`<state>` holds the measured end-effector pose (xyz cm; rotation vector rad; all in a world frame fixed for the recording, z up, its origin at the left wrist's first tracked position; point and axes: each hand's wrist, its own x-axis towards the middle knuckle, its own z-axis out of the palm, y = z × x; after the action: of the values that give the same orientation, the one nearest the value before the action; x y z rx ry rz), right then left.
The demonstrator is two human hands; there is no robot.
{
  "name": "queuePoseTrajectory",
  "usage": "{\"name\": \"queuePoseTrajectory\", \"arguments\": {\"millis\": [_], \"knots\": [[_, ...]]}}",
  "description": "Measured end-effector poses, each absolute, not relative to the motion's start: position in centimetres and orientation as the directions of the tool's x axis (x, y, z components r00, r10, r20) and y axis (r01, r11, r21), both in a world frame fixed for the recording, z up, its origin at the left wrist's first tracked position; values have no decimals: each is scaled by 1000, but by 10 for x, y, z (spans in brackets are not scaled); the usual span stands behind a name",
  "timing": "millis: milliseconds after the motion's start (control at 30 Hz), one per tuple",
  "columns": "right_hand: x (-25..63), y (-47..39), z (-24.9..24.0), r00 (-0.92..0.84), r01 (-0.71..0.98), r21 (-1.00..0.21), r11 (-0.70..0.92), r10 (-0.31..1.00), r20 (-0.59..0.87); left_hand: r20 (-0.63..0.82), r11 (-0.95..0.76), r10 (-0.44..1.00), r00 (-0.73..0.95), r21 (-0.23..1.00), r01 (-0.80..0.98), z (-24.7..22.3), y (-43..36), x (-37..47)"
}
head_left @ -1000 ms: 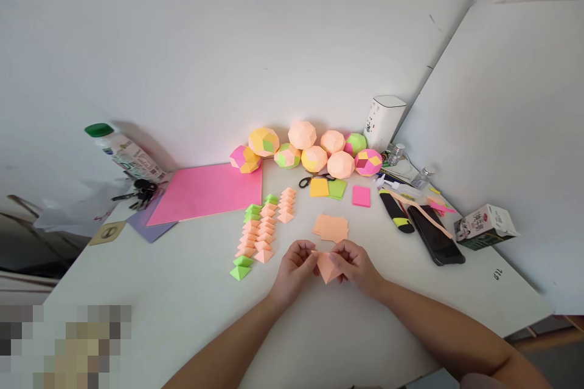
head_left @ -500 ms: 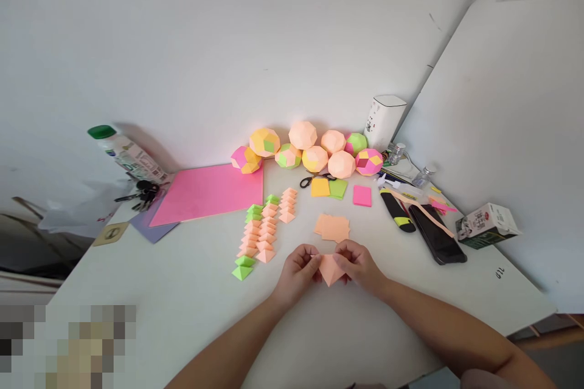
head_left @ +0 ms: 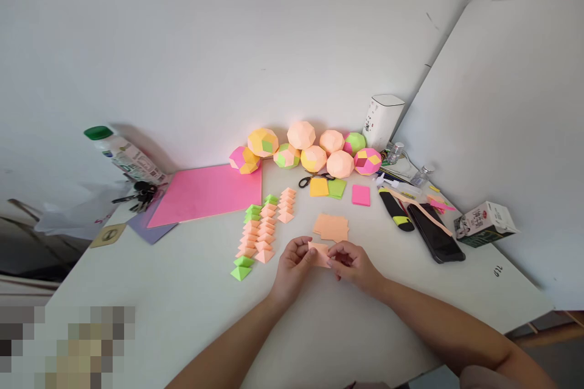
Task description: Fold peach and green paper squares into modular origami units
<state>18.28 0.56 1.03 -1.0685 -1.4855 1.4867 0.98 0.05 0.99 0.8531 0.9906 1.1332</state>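
Observation:
Between my two hands is a small folded peach paper point(head_left: 320, 253). My left hand point(head_left: 294, 264) pinches its left end with the thumb on top. At the right end, the thumb and fingers of my right hand point(head_left: 353, 264) are closed on the same paper; part of it is hidden by the fingers. Just beyond my hands lies a stack of peach paper squares point(head_left: 334, 227). To the left stand rows of folded paper units point(head_left: 266, 228), peach and green, overlapping one another on the table.
Several faceted paper balls point(head_left: 301, 135) line the wall. Scissors point(head_left: 304, 182) and sticky-note pads point(head_left: 361, 195) lie before them. A pink sheet point(head_left: 205, 197), bottle point(head_left: 123, 152) and keys point(head_left: 144, 193) are left; a utility knife point(head_left: 396, 209), phone point(head_left: 435, 234) and milk carton point(head_left: 484, 225) right.
The peach paper went from a downward-pointing triangle to a narrow folded strip, tilted down to the right. My right hand has shifted slightly left and both hands have re-gripped.

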Motion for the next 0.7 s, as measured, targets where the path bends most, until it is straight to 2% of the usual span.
{"name": "queuePoseTrajectory", "arguments": {"millis": [233,400,533,633,700], "knots": [[185,9,10,-310,-16,-994,-110,945,-100,-170,224,968,185,917,-331,12,-1,11],[183,10,11,-313,-28,-996,-80,947,-68,-105,197,960,261,912,-359,16,-4,13],[183,10,12,-309,7,-999,-54,949,-54,-79,143,956,281,966,-215,16,-5,11],[184,9,12,-313,18,-999,-43,949,-46,-117,140,953,278,988,-66,16,-5,8],[185,9,13,-318,22,-999,-42,947,-47,-139,152,951,277,988,-28,17,-4,6]]}}
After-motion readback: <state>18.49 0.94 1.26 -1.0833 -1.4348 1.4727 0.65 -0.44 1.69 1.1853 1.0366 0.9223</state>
